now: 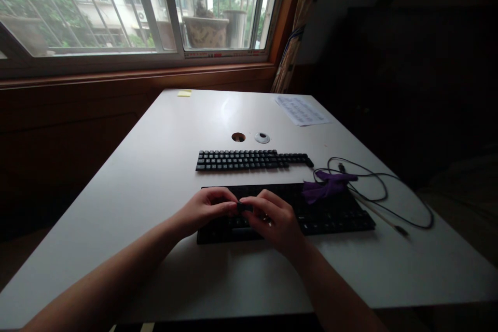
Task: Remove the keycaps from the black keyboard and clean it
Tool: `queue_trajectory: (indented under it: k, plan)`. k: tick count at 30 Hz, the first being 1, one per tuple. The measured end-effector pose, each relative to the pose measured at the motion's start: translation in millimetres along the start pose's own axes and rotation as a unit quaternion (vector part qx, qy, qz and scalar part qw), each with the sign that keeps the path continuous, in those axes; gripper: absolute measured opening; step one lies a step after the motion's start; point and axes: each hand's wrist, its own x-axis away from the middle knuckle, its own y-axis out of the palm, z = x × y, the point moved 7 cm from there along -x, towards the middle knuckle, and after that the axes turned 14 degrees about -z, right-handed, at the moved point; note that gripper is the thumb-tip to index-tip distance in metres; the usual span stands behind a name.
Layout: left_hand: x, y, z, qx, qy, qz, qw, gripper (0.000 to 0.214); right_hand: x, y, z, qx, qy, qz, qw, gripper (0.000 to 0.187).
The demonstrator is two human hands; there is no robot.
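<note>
Both my hands meet over the left half of a black keyboard (334, 215) lying near the front of the white table (155, 176). My left hand (206, 210) and my right hand (274, 218) have their fingers curled and pinch a small dark piece (244, 207) between them, perhaps a keycap. A purple tool or cloth (324, 187) lies on the keyboard's upper right corner. Rows of loose black keycaps (249, 160) are laid out in a block behind the keyboard.
A black cable (389, 187) loops on the table to the right of the keyboard. A cable hole (238, 137) and its white cap (262, 138) sit mid-table. A printed sheet (301, 110) lies far right, a yellow note (184, 93) at the back. A window is beyond.
</note>
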Motion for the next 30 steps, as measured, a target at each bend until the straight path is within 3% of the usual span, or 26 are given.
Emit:
queue_trajectory:
  k: [12, 22, 30]
  plan:
    - [0.0, -2.1, -3.6, -0.031, -0.011, 0.02, 0.999, 0.028, 1.6, 3.9, -4.2, 0.029, -0.029, -0.001, 0.999, 0.036]
    - [1.1, -4.6, -1.4, -0.028, 0.007, 0.048, 0.998, 0.025, 3.7, -4.1, -12.5, 0.068, -0.049, 0.018, 0.996, 0.026]
    - [-0.1, -0.8, 1.1, -0.023, 0.001, 0.01, 1.0, 0.027, 3.3, -5.4, -7.0, 0.032, -0.011, 0.023, 0.999, 0.036]
